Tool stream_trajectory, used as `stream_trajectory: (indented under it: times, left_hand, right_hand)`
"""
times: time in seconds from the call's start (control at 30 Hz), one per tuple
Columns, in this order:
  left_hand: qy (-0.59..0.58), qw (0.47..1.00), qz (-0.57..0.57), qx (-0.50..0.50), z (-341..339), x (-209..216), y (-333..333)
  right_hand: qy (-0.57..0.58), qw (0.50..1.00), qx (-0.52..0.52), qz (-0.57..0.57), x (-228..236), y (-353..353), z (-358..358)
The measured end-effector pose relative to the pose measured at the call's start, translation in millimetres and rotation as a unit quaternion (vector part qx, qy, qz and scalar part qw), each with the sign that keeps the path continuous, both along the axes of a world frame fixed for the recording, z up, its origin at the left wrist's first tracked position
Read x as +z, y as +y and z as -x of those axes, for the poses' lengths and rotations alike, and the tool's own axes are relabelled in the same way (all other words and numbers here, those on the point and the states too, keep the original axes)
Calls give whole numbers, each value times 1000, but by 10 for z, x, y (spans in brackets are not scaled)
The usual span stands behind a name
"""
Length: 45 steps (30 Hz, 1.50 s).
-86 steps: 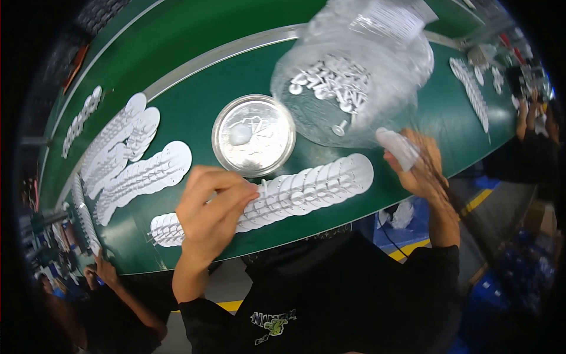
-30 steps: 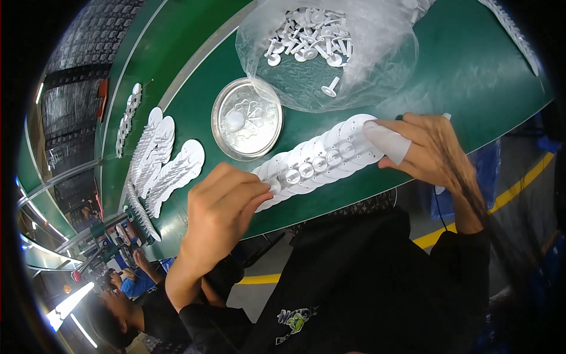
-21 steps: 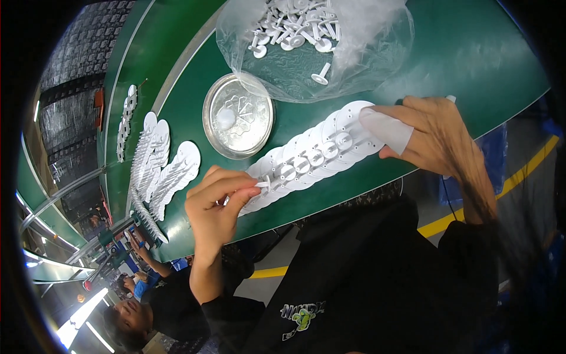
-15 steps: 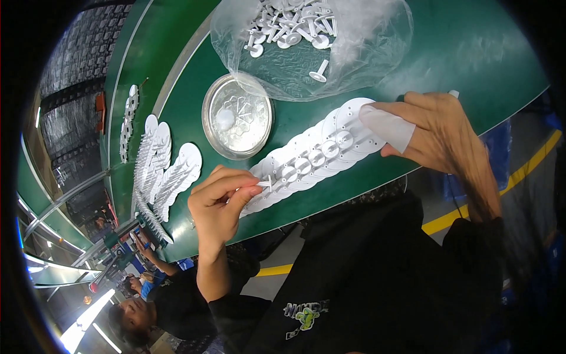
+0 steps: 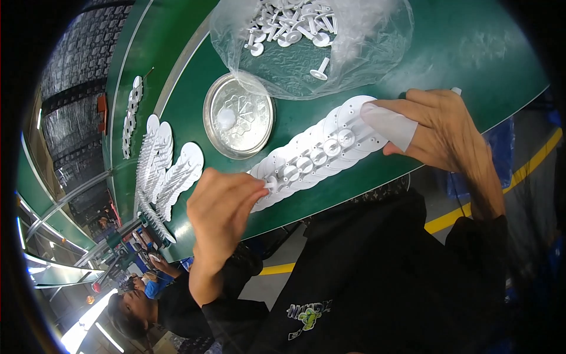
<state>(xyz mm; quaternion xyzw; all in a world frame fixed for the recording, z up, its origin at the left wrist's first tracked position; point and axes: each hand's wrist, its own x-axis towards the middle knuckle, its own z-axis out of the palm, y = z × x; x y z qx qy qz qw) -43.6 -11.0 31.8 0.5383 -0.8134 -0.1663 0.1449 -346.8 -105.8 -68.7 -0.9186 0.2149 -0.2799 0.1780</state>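
Observation:
A row of overlapping white round plastic plates [image 5: 306,144] lies slanted across the green table in front of me. My right hand [image 5: 436,127] grips its right end, a whitish cover wrapped over the thumb. My left hand [image 5: 223,203] is closed in a pinch at the row's left end. Between its fingertips shows a bit of a small white disc with a stem [image 5: 270,183], touching the plates; the fingers hide most of it. Similar discs sit along the middle of the row. Beyond them, a clear plastic bag [image 5: 365,76] holds many white stemmed discs [image 5: 289,26].
A round metal dish [image 5: 239,141] with a white lump [image 5: 226,118] stands behind my left hand. More rows of white plates [image 5: 154,162] lie to the left. Another white row [image 5: 132,115] rests on the green strip beyond. A co-worker [image 5: 138,307] sits at lower left.
My left hand has turned over and lowered the stemmed disc against the row, its fingers now covering more of it. My right hand stays nearly still. The far-left white row has shifted slightly upward.

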Motion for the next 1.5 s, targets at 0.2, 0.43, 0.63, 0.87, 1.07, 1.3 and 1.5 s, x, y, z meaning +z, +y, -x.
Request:
stream_trajectory:
  times: [0.2,0.43,0.63,0.87,1.07,1.3,1.5]
  left_hand:
    - [-201,962,70,-170,253,234,-57]
    - [-137,988,14,-75,138,55,25]
    - [-39,999,-19,-10,149,165,-281]
    - [-38,999,-14,28,561,-500,-1196]
    - [-27,999,-20,-6,450,-406,-1115]
    - [335,923,163,93,-838,126,-269]
    - [561,741,147,339,-1151,-175,316]
  right_hand:
    - [11,1000,2,23,91,7,-50]
    - [10,1000,4,29,135,34,-90]
    - [38,999,1,17,133,0,-42]
    - [-128,969,-29,-208,126,-24,20]
    - [-190,917,-127,-327,-32,63,99]
    - [-77,956,19,-281,589,-263,-263]
    - [113,978,168,-41,780,-570,-1723]
